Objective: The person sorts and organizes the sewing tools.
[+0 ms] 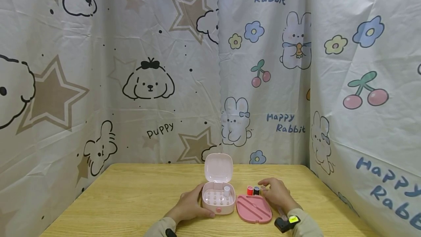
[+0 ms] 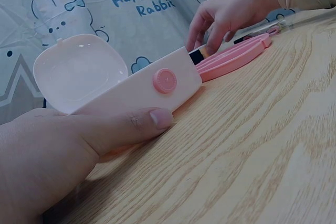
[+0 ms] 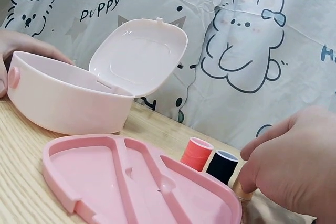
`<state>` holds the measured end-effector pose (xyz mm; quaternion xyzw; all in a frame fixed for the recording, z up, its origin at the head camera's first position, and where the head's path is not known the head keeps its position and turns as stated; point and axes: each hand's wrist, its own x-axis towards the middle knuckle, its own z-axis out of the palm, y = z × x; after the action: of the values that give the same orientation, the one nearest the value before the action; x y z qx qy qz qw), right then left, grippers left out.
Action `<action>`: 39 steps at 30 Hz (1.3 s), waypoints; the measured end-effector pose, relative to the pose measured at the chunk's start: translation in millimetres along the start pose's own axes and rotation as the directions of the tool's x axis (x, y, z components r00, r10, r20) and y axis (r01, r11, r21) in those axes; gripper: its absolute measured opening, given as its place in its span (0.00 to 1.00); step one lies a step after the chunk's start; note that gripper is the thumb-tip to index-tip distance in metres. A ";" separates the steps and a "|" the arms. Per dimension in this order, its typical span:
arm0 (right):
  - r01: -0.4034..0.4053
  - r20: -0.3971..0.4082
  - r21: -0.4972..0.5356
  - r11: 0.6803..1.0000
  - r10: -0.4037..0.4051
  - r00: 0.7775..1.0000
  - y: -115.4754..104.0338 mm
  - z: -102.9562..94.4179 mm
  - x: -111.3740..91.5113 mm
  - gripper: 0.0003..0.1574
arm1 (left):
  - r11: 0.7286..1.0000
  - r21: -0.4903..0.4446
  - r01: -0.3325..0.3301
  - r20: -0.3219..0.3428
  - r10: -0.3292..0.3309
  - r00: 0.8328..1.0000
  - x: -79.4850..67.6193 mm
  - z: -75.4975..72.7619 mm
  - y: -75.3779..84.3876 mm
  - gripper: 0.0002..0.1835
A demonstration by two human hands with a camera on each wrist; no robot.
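Note:
My left hand grips the left side of a pale pink box, its thumb along the front near a round pink button. The box's lid stands raised at the back. Inside are rows of small pegs and a white spool. My right hand pinches a tan thread spool, mostly hidden by its fingers. Beside it stand a black thread spool and a red thread spool. A pink tray with grooves lies in front of these spools.
All of it rests on a wood-grain table. Behind and at both sides hangs a printed curtain. Under the right wrist lies a clear item, partly covered by the arm.

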<state>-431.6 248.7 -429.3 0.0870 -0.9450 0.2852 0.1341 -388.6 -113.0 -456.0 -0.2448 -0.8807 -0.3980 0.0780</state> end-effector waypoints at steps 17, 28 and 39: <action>0.028 -0.016 -0.035 0.999 -0.029 0.999 1.5 3.2 -2.2 0.19 | 1.000 -0.007 0.009 0.003 -0.009 1.000 -0.4 -0.2 1.3 0.64; 0.019 -0.022 -0.060 0.998 -0.021 1.000 5.2 2.5 -2.4 0.20 | 1.000 -0.014 0.018 0.007 -0.018 1.000 0.5 0.9 0.0 0.64; 0.034 -0.047 -0.078 0.996 -0.038 0.998 5.3 1.9 -1.0 0.20 | 1.000 -0.007 0.002 -0.004 -0.002 1.000 -2.3 -1.6 3.1 0.63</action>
<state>-432.3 252.1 -433.9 0.0916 -0.9501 0.2481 0.1655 -385.2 -113.2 -453.6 -0.2434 -0.8794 -0.4015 0.0783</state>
